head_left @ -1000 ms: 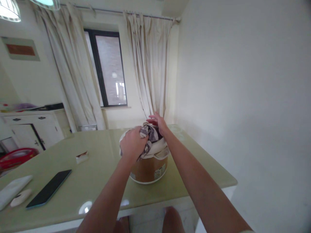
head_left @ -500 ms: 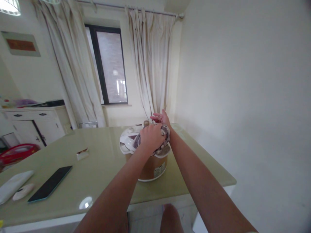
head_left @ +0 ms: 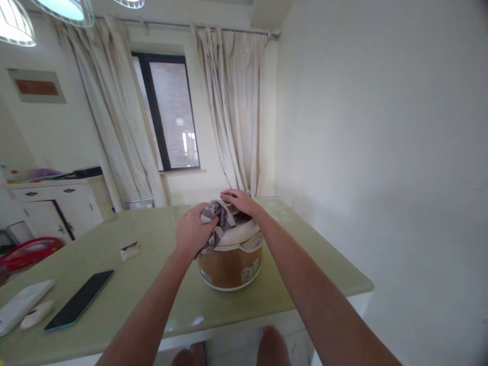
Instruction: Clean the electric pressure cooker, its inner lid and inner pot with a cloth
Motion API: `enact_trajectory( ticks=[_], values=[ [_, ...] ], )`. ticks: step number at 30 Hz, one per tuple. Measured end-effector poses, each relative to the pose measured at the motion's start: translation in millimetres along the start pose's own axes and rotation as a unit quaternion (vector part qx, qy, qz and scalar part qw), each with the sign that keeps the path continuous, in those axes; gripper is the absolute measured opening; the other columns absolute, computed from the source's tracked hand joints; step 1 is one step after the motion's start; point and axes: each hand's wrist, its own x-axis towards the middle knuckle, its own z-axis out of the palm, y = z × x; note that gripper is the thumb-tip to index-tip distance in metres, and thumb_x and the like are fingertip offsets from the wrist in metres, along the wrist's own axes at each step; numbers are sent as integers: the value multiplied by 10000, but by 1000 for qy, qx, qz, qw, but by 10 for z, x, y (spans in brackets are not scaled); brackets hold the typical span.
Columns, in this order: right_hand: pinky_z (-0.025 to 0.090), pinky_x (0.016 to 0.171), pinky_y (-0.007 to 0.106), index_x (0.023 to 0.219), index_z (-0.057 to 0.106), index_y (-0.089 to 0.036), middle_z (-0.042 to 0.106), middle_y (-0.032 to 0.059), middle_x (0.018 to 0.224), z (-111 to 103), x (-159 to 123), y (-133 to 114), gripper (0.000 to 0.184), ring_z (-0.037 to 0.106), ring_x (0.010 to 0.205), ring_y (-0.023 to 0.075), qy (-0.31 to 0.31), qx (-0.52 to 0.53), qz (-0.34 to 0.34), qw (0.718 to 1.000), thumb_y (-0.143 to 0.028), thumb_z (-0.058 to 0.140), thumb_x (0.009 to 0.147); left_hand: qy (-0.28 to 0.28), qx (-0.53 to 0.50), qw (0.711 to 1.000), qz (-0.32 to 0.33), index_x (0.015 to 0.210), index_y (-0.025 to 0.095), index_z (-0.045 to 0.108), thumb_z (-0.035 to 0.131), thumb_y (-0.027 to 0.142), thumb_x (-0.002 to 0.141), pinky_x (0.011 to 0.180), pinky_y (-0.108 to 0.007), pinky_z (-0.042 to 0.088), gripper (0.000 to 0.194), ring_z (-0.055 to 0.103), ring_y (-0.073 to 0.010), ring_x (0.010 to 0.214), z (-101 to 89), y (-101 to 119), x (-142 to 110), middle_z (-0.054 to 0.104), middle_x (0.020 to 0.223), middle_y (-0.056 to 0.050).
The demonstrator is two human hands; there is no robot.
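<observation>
A rice cooker (head_left: pixel 231 267) with a brown body and white lid stands on the green tabletop. My left hand (head_left: pixel 194 229) is closed on a grey-and-white patterned cloth (head_left: pixel 219 218) at the left side of the lid, and the cloth hangs down over the lid's rim. At the far part of the lid, my right hand (head_left: pixel 240 200) has its fingers stretched out over the top. Whether those fingertips press on the lid I cannot tell. The two hands and the cloth hide much of the lid.
To the left on the table (head_left: pixel 152 284) lie a dark phone (head_left: pixel 80 300), a white slab-like item (head_left: pixel 25 305), a small rounded white item (head_left: pixel 37 314) and a small packet (head_left: pixel 129 251). A wall (head_left: pixel 381 152) runs along the right. A red basin (head_left: pixel 32 252) is at far left.
My left hand with the cloth went right across the lid, then back to its left side. My right hand, raised behind the lid before, has come lower and left over it.
</observation>
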Motion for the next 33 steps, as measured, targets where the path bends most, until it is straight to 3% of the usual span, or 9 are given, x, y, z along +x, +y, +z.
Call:
enact_trajectory(
  ticks=[3, 7, 9, 12, 16, 22, 25, 29, 33],
  values=[
    [475, 980, 345, 993, 798, -225, 782, 30, 1012, 6, 59, 27, 408, 684, 1004, 212, 8, 23, 5, 1000, -590, 633, 919, -30, 74, 995, 67, 1113, 303, 730, 667, 467, 861, 763, -371, 510, 308, 731, -313, 942, -41, 221, 16, 788, 1073, -96],
    [498, 941, 364, 907, 802, -203, 784, 63, 950, -10, 152, 85, 522, 695, 943, 228, 31, 76, 85, 993, -692, 617, 898, -106, 61, 972, 198, 1081, 317, 736, 735, 485, 803, 802, -385, 518, 325, 727, -323, 989, -14, 584, 32, 790, 1081, -63],
    [512, 931, 385, 940, 807, -196, 785, 107, 1042, -42, 159, 96, 607, 705, 963, 246, 46, 131, 120, 983, -753, 567, 903, -122, 40, 966, 226, 1078, 320, 741, 746, 495, 785, 810, -399, 525, 341, 730, -329, 975, 40, 710, 57, 793, 1045, -53],
    [520, 940, 407, 993, 809, -213, 768, 129, 1181, -99, 115, 76, 724, 707, 1012, 259, 77, 193, 148, 967, -822, 421, 930, -115, -4, 970, 214, 1102, 323, 745, 746, 489, 776, 838, -418, 534, 366, 733, -332, 962, 118, 755, 107, 793, 1032, -46],
    [507, 960, 385, 980, 812, -204, 777, 123, 1162, -116, 53, 34, 774, 697, 1037, 252, 74, 168, 146, 972, -846, 383, 928, -112, -114, 968, 194, 1125, 293, 749, 718, 389, 785, 899, -404, 540, 354, 734, -302, 976, 138, 574, 156, 798, 1015, -35],
    [517, 939, 366, 994, 809, -172, 782, 133, 1112, -44, 42, 35, 817, 699, 989, 232, 82, 162, 136, 974, -852, 360, 930, -94, -235, 952, 174, 1095, 233, 741, 614, 322, 807, 942, -339, 545, 327, 721, -231, 984, 71, 76, 162, 794, 1059, -21],
    [509, 982, 374, 975, 806, -182, 784, 131, 1107, -27, 30, 33, 801, 702, 1005, 230, 83, 158, 114, 977, -857, 378, 923, -42, -215, 966, 135, 1144, 224, 729, 586, 340, 833, 983, -344, 540, 362, 720, -235, 1042, 103, -190, 104, 789, 1111, -31],
    [485, 1035, 404, 969, 808, -188, 787, 129, 1106, -17, 22, 33, 815, 709, 1027, 237, 82, 163, 109, 977, -878, 378, 908, 74, -117, 986, 95, 1137, 219, 721, 621, 432, 828, 993, -401, 547, 389, 715, -289, 1085, 232, -389, -116, 775, 1144, -83],
    [463, 1061, 397, 979, 816, -182, 791, 126, 1102, 0, 46, 42, 850, 709, 1055, 239, 72, 151, 107, 980, -883, 339, 913, 160, -1, 975, 156, 1083, 234, 723, 670, 476, 843, 968, -462, 546, 345, 685, -331, 1103, 414, -420, -473, 744, 1152, -134]
  ],
)
